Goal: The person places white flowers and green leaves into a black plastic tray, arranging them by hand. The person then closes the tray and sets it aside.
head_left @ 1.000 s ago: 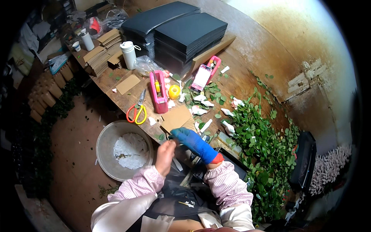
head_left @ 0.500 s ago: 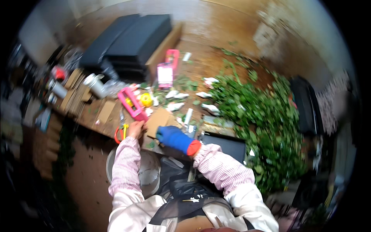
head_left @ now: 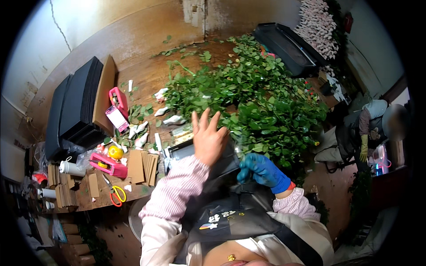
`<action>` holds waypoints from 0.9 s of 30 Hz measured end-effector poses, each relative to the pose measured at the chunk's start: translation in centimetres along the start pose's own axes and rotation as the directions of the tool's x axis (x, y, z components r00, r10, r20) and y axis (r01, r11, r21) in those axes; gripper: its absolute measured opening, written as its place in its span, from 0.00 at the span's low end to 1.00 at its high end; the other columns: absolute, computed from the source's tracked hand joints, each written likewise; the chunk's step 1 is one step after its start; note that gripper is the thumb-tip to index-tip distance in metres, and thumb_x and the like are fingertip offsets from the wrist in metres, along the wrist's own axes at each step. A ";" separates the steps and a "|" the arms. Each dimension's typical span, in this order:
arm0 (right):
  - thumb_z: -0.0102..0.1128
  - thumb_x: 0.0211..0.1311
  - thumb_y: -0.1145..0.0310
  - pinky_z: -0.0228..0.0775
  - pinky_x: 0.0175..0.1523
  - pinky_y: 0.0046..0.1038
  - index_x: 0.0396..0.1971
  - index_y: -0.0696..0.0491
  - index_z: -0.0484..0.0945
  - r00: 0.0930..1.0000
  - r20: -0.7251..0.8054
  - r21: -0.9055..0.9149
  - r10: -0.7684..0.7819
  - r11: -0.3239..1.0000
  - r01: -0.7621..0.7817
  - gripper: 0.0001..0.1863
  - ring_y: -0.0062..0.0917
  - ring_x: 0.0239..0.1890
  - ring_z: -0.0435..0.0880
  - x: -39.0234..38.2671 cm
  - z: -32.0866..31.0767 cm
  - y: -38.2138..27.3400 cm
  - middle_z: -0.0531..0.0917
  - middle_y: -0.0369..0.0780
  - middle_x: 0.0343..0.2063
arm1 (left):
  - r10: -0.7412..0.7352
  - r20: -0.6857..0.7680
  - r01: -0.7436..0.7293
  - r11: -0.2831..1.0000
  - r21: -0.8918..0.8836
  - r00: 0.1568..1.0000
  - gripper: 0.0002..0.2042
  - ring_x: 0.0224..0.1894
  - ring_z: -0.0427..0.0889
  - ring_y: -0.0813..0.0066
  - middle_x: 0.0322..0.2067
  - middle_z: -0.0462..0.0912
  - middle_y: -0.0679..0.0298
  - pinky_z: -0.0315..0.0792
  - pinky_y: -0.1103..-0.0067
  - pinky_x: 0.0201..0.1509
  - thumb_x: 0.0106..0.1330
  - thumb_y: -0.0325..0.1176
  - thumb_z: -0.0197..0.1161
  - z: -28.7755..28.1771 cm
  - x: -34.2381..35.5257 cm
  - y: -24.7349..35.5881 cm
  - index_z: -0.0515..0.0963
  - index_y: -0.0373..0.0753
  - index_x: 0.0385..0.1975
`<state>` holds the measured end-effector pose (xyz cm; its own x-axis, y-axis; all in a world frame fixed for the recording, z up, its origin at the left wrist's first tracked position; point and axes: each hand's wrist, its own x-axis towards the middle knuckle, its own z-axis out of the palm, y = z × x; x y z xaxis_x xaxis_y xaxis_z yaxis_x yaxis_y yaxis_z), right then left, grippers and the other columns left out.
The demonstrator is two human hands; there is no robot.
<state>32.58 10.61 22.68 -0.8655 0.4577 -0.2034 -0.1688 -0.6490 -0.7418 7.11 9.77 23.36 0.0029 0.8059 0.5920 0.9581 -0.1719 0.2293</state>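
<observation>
My bare left hand (head_left: 210, 141) is over the black tray (head_left: 226, 165) at the table's near edge, its fingers spread toward the leafy stems. My right hand (head_left: 265, 174), in a blue glove, is just right of the tray with its fingers curled together; whether anything is in them is hidden. A big heap of green leafy stems (head_left: 275, 106) lies beyond both hands. White-wrapped buds (head_left: 174, 120) stick out at its left side. Left of my left hand are thin cardboard pieces (head_left: 136, 166) and a pink tape dispenser (head_left: 108, 165).
Scissors (head_left: 117, 195) with yellow and red handles lie at the left edge. A phone (head_left: 116, 118) leans near a second pink dispenser (head_left: 119, 101). Black slabs (head_left: 82, 104) are stacked behind. A black case (head_left: 288, 48) stands far right. Another person (head_left: 376, 117) is at the right.
My view has turned to the right. Both hands have left the cardboard: the left has come over the tray with fingers spread, and the right has moved to the tray's right side.
</observation>
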 end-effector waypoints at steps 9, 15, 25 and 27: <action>0.61 0.79 0.62 0.87 0.48 0.37 0.55 0.57 0.80 0.842 -0.484 -0.020 0.239 0.959 -0.284 0.16 0.33 0.41 0.92 -0.8 -7.8 12.1 0.90 0.43 0.38 | -0.231 0.382 0.357 0.883 -0.304 0.895 0.31 0.78 0.60 0.35 0.71 0.71 0.37 0.45 0.50 0.85 0.72 0.26 0.57 5.1 2.0 -1.2 0.60 0.30 0.76; 0.61 0.74 0.53 0.82 0.55 0.44 0.55 0.53 0.84 0.864 -0.467 -0.835 -0.188 0.414 -0.361 0.21 0.43 0.46 0.89 4.5 -13.9 16.7 0.90 0.46 0.41 | -0.418 0.187 0.442 0.672 -0.595 0.889 0.19 0.65 0.82 0.55 0.57 0.85 0.49 0.65 0.64 0.76 0.78 0.24 0.57 -4.4 -2.5 -0.5 0.73 0.32 0.67; 0.61 0.75 0.51 0.78 0.59 0.41 0.57 0.45 0.84 0.960 0.267 -0.912 0.080 0.345 0.224 0.20 0.41 0.53 0.87 3.0 3.4 2.0 0.88 0.43 0.51 | -0.945 0.118 0.577 0.085 -0.812 0.305 0.08 0.27 0.67 0.89 0.30 0.75 0.74 0.61 0.87 0.32 0.84 0.36 0.56 -4.2 -23.9 -3.3 0.77 0.41 0.50; 0.62 0.74 0.49 0.73 0.69 0.45 0.57 0.44 0.84 0.818 0.520 -0.828 -0.246 0.091 0.553 0.20 0.40 0.61 0.84 6.9 7.0 3.2 0.86 0.44 0.54 | -0.937 0.267 0.550 -0.103 -0.829 0.226 0.08 0.25 0.65 0.90 0.28 0.73 0.76 0.59 0.88 0.28 0.85 0.41 0.56 -3.2 -25.3 -2.9 0.76 0.44 0.51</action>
<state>22.82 7.43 23.35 -0.9117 0.2181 0.3481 -0.1040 0.6972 -0.7093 3.33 -11.98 10.17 -0.8204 0.4947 -0.2868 -0.3347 -0.0089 0.9423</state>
